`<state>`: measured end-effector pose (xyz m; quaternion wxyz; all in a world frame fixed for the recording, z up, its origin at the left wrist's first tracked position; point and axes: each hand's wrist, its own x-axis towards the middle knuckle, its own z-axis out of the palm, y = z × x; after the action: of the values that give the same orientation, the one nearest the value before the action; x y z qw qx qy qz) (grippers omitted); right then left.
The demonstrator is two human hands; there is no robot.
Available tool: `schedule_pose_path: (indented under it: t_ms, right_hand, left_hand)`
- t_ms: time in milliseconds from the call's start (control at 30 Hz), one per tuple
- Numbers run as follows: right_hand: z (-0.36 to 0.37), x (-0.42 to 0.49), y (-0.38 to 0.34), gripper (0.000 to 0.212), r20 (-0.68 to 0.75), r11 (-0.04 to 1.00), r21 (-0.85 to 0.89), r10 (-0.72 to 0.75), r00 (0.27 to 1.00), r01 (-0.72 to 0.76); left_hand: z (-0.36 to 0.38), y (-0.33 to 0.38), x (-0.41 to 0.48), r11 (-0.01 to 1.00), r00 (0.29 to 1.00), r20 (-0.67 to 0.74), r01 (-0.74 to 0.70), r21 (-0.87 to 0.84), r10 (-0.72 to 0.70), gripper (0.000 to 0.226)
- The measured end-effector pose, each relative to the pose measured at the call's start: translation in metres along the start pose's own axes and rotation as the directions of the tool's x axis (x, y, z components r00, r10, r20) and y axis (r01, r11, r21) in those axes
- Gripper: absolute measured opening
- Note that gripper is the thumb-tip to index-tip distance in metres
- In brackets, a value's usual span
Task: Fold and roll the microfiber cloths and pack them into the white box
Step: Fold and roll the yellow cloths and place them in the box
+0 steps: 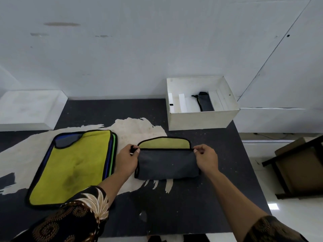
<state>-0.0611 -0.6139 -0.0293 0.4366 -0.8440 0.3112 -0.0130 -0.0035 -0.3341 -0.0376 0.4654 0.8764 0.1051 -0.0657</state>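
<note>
A microfiber cloth [167, 163], grey outside and yellow inside with black trim, lies folded at the table's middle. Its grey half is laid over the yellow half, and a yellow strip shows at the far edge. My left hand [128, 158] pinches the folded edge's left corner. At the right corner my right hand [206, 158] pinches the same edge. To the left lies a flat stack of cloths [73, 168], yellow on top, with blue and green edges showing. The white box [201, 119] stands at the back right with one rolled grey cloth [205, 102] inside.
The table [174, 206] is black with a worn pale patch. White dividers stand inside the box. A white ledge [29, 109] sits at the back left against the wall. A dark frame with a brown board [300, 166] stands on the floor to the right.
</note>
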Motion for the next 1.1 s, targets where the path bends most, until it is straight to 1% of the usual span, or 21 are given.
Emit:
schedule_pose_path:
  t_ms: [67,133,267,433,467,500,533,600,633,700,800,867,933,967,1000,1067,1100]
  right_hand:
    - [0.002,0.008,-0.004,0.013,0.005,1.000,0.013,0.006,1.000,-0.006]
    - [0.003,0.017,-0.005,0.015,0.045,1.000,-0.013,0.015,0.999,-0.014]
    - [0.010,0.031,-0.005,0.015,0.090,0.999,-0.020,0.048,0.995,-0.047]
    - [0.012,0.056,-0.025,0.016,0.098,0.995,0.089,0.038,0.994,-0.047]
    - [0.014,0.061,-0.029,0.020,0.111,0.995,0.079,0.045,0.993,-0.053]
    - [0.016,0.065,-0.031,0.027,0.137,0.997,0.038,0.060,0.989,-0.066]
    - [0.019,0.068,-0.030,0.036,0.177,0.996,-0.022,0.087,0.980,-0.085]
    - [0.024,0.068,-0.027,0.050,0.242,0.985,-0.131,0.141,0.960,-0.112]
    - [0.026,0.067,-0.025,0.053,0.253,0.981,-0.155,0.150,0.956,-0.113]
    - [0.029,0.065,-0.022,0.053,0.249,0.980,-0.174,0.139,0.958,-0.097]
    - [0.030,0.062,-0.022,0.050,0.191,0.985,-0.157,0.101,0.976,-0.071]
    - [0.029,0.061,-0.025,0.046,0.113,0.991,-0.112,0.081,0.990,-0.068]
    - [0.025,0.059,-0.028,0.046,0.071,0.992,-0.093,0.093,0.993,-0.086]
    - [0.022,0.056,-0.029,0.049,0.078,0.986,-0.129,0.120,0.990,-0.110]
    - [0.020,0.050,-0.029,0.053,0.104,0.969,-0.205,0.165,0.981,-0.141]
    - [0.015,0.035,-0.027,0.059,0.175,0.900,-0.398,0.265,0.948,-0.178]
    - [0.013,0.026,-0.025,0.059,0.202,0.863,-0.469,0.310,0.929,-0.186]
  left_hand:
    - [0.004,0.003,0.006,1.000,1.000,-0.008,0.017,0.017,-0.017,0.009]
    - [0.009,0.003,0.010,0.999,0.999,-0.011,0.047,0.028,-0.047,0.013]
    - [0.014,0.004,0.016,0.993,0.997,0.043,0.064,0.098,-0.068,0.021]
    - [0.008,0.021,0.039,0.997,0.996,-0.054,0.068,0.019,-0.067,0.025]
    - [0.007,0.024,0.043,0.996,0.995,-0.058,0.086,0.002,-0.085,0.028]
    - [0.007,0.024,0.047,0.992,0.991,-0.037,0.125,-0.010,-0.126,0.033]
    - [0.007,0.024,0.049,0.982,0.982,0.012,0.186,-0.014,-0.186,0.043]
    - [0.009,0.016,0.052,0.948,0.938,0.150,0.318,-0.016,-0.312,0.066]
    - [0.011,0.012,0.051,0.934,0.917,0.194,0.357,-0.004,-0.350,0.074]
    - [0.014,0.006,0.050,0.932,0.908,0.212,0.361,0.044,-0.362,0.079]
    - [0.017,0.004,0.048,0.953,0.943,0.152,0.284,0.102,-0.298,0.077]
    - [0.015,0.007,0.046,0.965,0.963,0.081,0.250,0.075,-0.255,0.075]
    - [0.011,0.008,0.045,0.970,0.969,0.053,0.237,0.059,-0.240,0.076]
    - [0.009,0.006,0.043,0.969,0.968,0.067,0.238,0.070,-0.243,0.079]
    - [0.007,0.004,0.040,0.966,0.964,0.095,0.241,0.094,-0.250,0.085]
    - [0.004,-0.003,0.031,0.950,0.947,0.146,0.260,0.174,-0.286,0.098]
    - [0.003,-0.007,0.026,0.937,0.935,0.167,0.273,0.220,-0.312,0.104]
